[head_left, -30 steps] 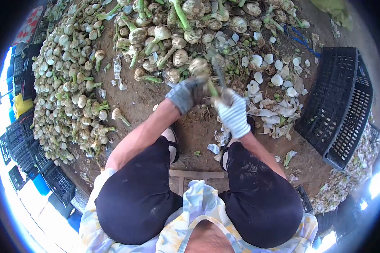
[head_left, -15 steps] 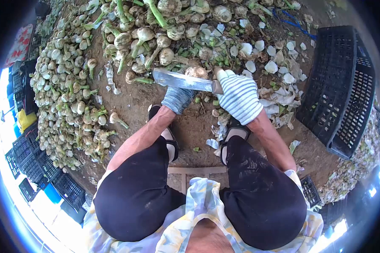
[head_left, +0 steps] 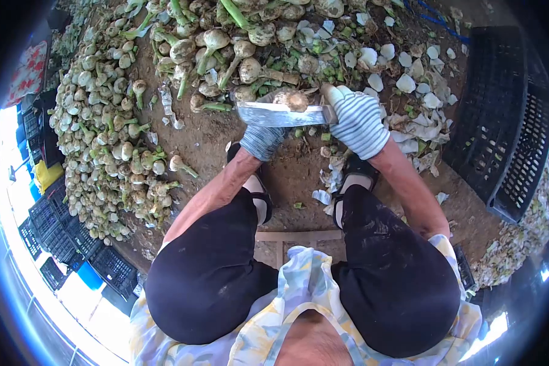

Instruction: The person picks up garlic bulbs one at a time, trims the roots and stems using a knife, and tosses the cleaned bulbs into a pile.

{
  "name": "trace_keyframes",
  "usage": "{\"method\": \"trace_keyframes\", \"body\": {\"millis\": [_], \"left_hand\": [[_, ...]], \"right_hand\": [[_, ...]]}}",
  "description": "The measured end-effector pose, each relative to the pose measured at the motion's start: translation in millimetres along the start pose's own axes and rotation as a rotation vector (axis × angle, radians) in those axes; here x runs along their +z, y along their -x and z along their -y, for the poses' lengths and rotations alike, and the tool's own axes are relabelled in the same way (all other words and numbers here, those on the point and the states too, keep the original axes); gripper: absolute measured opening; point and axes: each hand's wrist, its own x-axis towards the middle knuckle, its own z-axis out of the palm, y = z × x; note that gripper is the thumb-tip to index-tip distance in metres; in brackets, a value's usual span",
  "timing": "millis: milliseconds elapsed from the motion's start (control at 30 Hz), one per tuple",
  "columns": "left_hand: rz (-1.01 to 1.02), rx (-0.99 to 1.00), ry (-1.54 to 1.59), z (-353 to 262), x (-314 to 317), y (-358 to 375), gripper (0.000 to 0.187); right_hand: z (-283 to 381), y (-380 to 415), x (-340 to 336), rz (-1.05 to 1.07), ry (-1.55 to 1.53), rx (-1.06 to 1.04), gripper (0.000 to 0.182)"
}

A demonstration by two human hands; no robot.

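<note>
I sit over bare earth with both hands gloved. My left hand (head_left: pixel 261 141), in a grey glove, holds an onion bulb (head_left: pixel 290 99) from below, partly hidden behind the blade. My right hand (head_left: pixel 358 122), in a white striped glove, grips the handle of a broad knife (head_left: pixel 277 114). The blade lies level across the bulb and points left. My legs in black trousers and my sandalled feet are below the hands.
A heap of onions with green stalks (head_left: pixel 213 43) lies ahead, and a long pile of trimmed bulbs (head_left: pixel 104 128) runs down the left. White peelings (head_left: pixel 409 116) litter the ground on the right. Black plastic crates stand at right (head_left: pixel 506 116) and lower left (head_left: pixel 61 238).
One second ago both hands held the bulb with the knife pointing away. The blade has since swung level across the bulb, pointing left, and stays there now.
</note>
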Motion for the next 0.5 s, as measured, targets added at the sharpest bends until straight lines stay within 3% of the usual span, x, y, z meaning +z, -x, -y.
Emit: {"method": "trace_keyframes", "body": {"millis": [67,133,233,267,300,333,400,467,500], "left_hand": [[0.064,-0.263,-0.130,-8,7,0,0.033],[-0.050,-0.119,-0.433,-14,14,6,0.035],[0.012,-0.075,-0.664,-44,7,17,0.038],[-0.187,-0.013,-0.190,-65,3,20,0.041],[-0.376,0.049,0.290,-83,-3,21,0.045],[-0.394,0.184,0.274,-96,-16,24,0.045],[-0.453,0.082,0.288,-117,-26,16,0.042],[-0.411,0.220,-0.224,-94,-24,-3,0.040],[-0.348,0.258,-0.439,-99,-17,-10,0.038]], "right_hand": [[0,4,6,0.004,-0.062,0.042,0.021],[3,11,13,-0.025,-0.126,0.064,0.023],[2,26,22,-0.063,-0.156,0.118,0.024],[-3,28,24,-0.107,-0.149,0.119,0.024],[-19,33,33,-0.111,-0.106,0.314,0.022],[-45,38,31,-0.002,-0.044,0.658,0.023],[-63,52,9,-0.115,-0.443,0.944,0.021],[-23,42,-11,-0.226,-0.753,0.731,0.035],[-3,29,-22,-0.121,-0.892,0.608,0.040]]}}
